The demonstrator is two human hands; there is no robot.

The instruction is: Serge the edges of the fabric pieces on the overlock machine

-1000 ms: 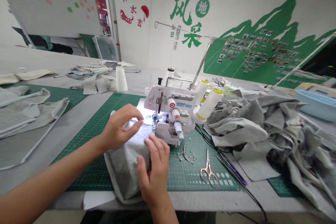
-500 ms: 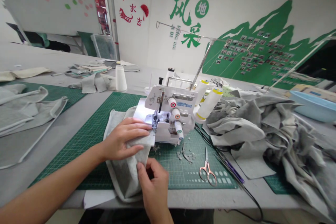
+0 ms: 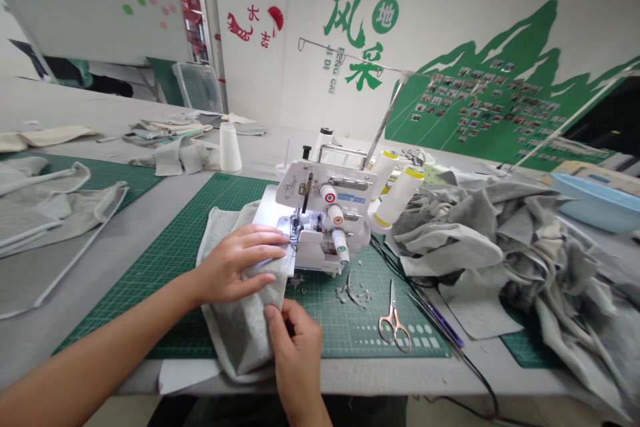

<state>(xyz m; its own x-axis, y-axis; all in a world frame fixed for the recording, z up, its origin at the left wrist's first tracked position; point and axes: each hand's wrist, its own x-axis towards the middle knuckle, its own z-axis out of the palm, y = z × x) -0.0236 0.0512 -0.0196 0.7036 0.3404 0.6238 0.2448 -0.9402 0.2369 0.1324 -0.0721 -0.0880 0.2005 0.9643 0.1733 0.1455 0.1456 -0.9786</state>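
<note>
A grey piece of fabric [image 3: 235,337] with a pale edge lies on the cutting mat and runs up to the presser foot of a white overlock sewing machine [image 3: 327,197]. My left hand [image 3: 245,261] rests flat on the fabric just in front of the lit needle area, fingers stretched out. Lower down, my right hand [image 3: 296,347] pinches the fabric's right edge between thumb and fingers. Where the fabric meets the needle is partly hidden by my left fingertips.
Scissors [image 3: 395,320] and purple-handled tweezers [image 3: 440,320] lie right of the machine, near thread scraps [image 3: 354,291] and a black cable. A heap of grey fabric [image 3: 475,247] covers the right side. Thread cones [image 3: 399,199] stand behind. More fabric pieces [image 3: 55,227] lie left.
The fabric's right edge and my right hand have shifted slightly. My left hand stays flat on the fabric in nearly the same place.
</note>
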